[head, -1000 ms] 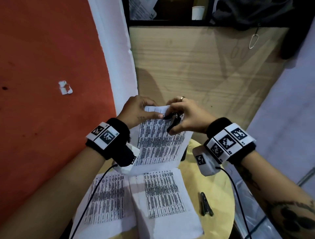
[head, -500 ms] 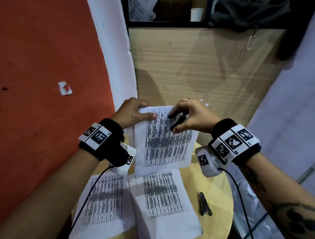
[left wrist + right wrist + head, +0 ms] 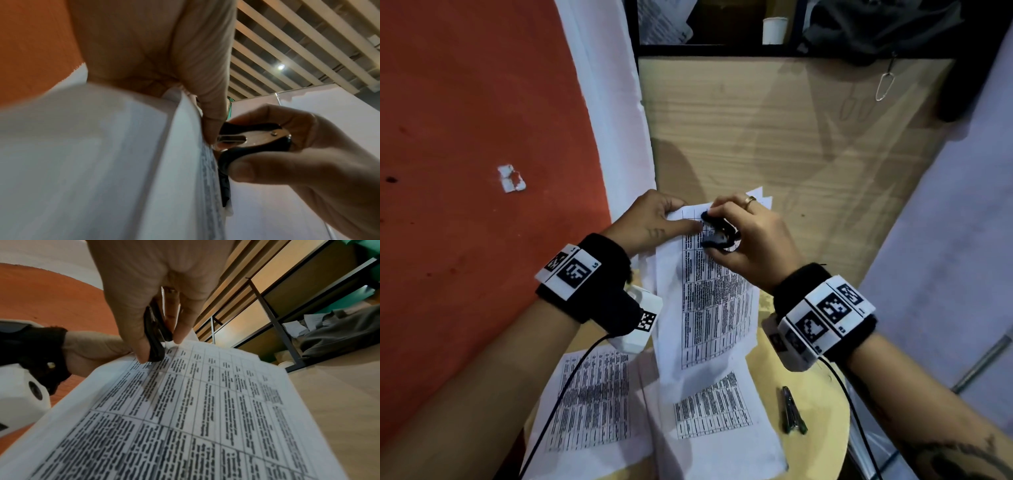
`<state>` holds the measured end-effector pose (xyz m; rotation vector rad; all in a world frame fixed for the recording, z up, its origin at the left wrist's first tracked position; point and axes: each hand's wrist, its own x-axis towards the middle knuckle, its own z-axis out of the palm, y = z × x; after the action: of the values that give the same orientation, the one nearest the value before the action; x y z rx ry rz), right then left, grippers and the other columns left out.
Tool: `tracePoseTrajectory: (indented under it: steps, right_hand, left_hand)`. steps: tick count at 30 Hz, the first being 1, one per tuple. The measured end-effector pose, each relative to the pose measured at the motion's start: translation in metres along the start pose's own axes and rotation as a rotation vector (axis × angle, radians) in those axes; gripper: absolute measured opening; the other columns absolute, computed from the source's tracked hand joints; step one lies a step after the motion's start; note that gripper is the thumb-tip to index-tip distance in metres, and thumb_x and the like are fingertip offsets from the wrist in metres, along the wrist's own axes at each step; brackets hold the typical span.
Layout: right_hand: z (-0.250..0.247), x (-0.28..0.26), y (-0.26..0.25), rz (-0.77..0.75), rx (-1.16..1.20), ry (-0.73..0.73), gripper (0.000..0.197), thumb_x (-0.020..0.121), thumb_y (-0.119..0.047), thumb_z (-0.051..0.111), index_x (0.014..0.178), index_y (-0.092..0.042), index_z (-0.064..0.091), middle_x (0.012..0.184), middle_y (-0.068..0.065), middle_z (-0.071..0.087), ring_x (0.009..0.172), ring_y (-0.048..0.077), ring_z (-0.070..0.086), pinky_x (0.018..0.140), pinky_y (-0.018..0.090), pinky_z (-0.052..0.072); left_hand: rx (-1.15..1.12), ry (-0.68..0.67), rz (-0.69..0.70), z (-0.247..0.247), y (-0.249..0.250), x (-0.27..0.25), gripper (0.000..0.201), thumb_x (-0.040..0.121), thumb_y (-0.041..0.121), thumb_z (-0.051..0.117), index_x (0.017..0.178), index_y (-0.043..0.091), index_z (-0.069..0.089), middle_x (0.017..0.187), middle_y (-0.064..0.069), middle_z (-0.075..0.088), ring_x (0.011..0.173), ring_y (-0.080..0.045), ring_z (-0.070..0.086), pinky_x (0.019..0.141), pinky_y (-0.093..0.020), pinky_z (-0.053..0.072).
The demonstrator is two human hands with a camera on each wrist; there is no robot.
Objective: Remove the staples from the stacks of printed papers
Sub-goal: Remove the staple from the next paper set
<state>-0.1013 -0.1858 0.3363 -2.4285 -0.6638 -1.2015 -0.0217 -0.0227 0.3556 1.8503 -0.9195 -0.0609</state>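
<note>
A stapled stack of printed papers (image 3: 709,301) is held up above the small round table (image 3: 822,404). My left hand (image 3: 654,222) pinches its top left corner, thumb on the front sheet. My right hand (image 3: 750,240) grips a black staple remover (image 3: 719,233) and presses its metal jaws against the top edge of the stack, beside the left thumb. The left wrist view shows the staple remover (image 3: 252,139) squeezed between right thumb and fingers at the paper's edge. In the right wrist view the stack (image 3: 185,410) fills the lower frame under the staple remover (image 3: 154,337). The staple itself is hidden.
Two more printed stacks (image 3: 592,401) (image 3: 712,418) lie flat on the table below. A dark pen-like tool (image 3: 792,411) rests at the table's right side. A wooden cabinet side (image 3: 774,130) stands behind, an orange wall (image 3: 465,137) at the left.
The held stack has tilted and shifted slightly right and up. My right hand has moved the staple remover closer to the left thumb at the top edge.
</note>
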Motion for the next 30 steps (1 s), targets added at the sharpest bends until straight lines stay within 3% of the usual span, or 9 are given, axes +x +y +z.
tracePoseTrajectory:
  steps: [3, 6, 11, 17, 22, 25, 27, 30]
  right_hand:
    - [0.0, 0.002, -0.002, -0.025, -0.04, 0.01, 0.034, 0.063, -0.013, 0.07, 0.093, 0.001, 0.065, 0.098, 0.014, 0.065, 0.08, 0.032, 0.065, 0.06, 0.039, 0.055]
    - [0.0, 0.002, -0.004, -0.033, -0.069, 0.013, 0.033, 0.064, -0.014, 0.069, 0.093, 0.001, 0.065, 0.099, 0.014, 0.065, 0.08, 0.033, 0.065, 0.059, 0.041, 0.055]
    - [0.0, 0.003, -0.004, -0.05, -0.097, 0.023, 0.029, 0.065, -0.013, 0.069, 0.091, 0.0, 0.065, 0.097, 0.013, 0.066, 0.078, 0.033, 0.065, 0.058, 0.04, 0.055]
    - [0.0, 0.004, -0.003, -0.078, -0.126, 0.014, 0.029, 0.062, -0.011, 0.069, 0.089, 0.0, 0.065, 0.094, 0.013, 0.066, 0.076, 0.033, 0.064, 0.056, 0.038, 0.055]
    - [-0.004, 0.004, -0.002, -0.081, -0.112, 0.03, 0.031, 0.063, -0.013, 0.071, 0.091, -0.001, 0.067, 0.095, 0.012, 0.067, 0.074, 0.032, 0.065, 0.058, 0.037, 0.055]
    - [-0.003, 0.005, 0.001, -0.064, -0.096, 0.016, 0.034, 0.063, -0.016, 0.072, 0.093, 0.0, 0.066, 0.097, 0.013, 0.066, 0.076, 0.033, 0.065, 0.06, 0.039, 0.055]
    - [-0.003, 0.005, 0.0, -0.067, -0.092, 0.013, 0.033, 0.063, -0.016, 0.071, 0.092, 0.0, 0.066, 0.097, 0.013, 0.067, 0.075, 0.033, 0.065, 0.059, 0.04, 0.055]
    - [-0.004, 0.007, -0.002, -0.101, -0.113, 0.016, 0.031, 0.063, -0.014, 0.07, 0.089, 0.0, 0.067, 0.093, 0.014, 0.067, 0.072, 0.033, 0.065, 0.057, 0.038, 0.055]
  left_hand:
    - [0.017, 0.023, -0.013, -0.002, 0.001, 0.001, 0.015, 0.079, 0.009, 0.072, 0.067, 0.015, 0.067, 0.058, 0.005, 0.057, 0.054, -0.001, 0.048, 0.051, -0.018, 0.037]
    - [0.055, 0.025, -0.012, -0.002, 0.004, 0.0, 0.012, 0.079, 0.012, 0.073, 0.071, 0.005, 0.067, 0.064, -0.005, 0.054, 0.056, -0.005, 0.044, 0.05, -0.02, 0.033]
    - [0.102, 0.039, -0.011, -0.002, 0.005, 0.0, 0.019, 0.078, 0.014, 0.074, 0.072, -0.002, 0.065, 0.061, -0.006, 0.049, 0.057, -0.008, 0.041, 0.052, -0.024, 0.029]
    - [0.114, 0.027, 0.01, -0.002, 0.007, 0.0, 0.012, 0.076, 0.016, 0.076, 0.067, 0.017, 0.067, 0.061, -0.001, 0.056, 0.06, -0.007, 0.046, 0.057, -0.024, 0.034]
    - [0.038, -0.017, -0.003, -0.003, 0.011, -0.002, 0.011, 0.073, 0.02, 0.076, 0.071, 0.011, 0.069, 0.069, -0.011, 0.056, 0.066, -0.014, 0.047, 0.063, -0.029, 0.034]
    - [-0.019, -0.018, 0.0, -0.002, 0.015, -0.005, 0.027, 0.065, 0.029, 0.074, 0.076, 0.005, 0.069, 0.073, -0.012, 0.058, 0.069, -0.014, 0.05, 0.063, -0.028, 0.035]
    - [-0.031, -0.018, -0.001, -0.002, 0.015, -0.005, 0.03, 0.067, 0.025, 0.075, 0.08, -0.001, 0.069, 0.075, -0.013, 0.058, 0.071, -0.016, 0.05, 0.065, -0.029, 0.036]
    - [-0.018, -0.031, -0.011, -0.003, 0.013, -0.003, 0.011, 0.075, 0.01, 0.073, 0.077, 0.002, 0.067, 0.075, -0.013, 0.057, 0.07, -0.015, 0.048, 0.062, -0.027, 0.036]
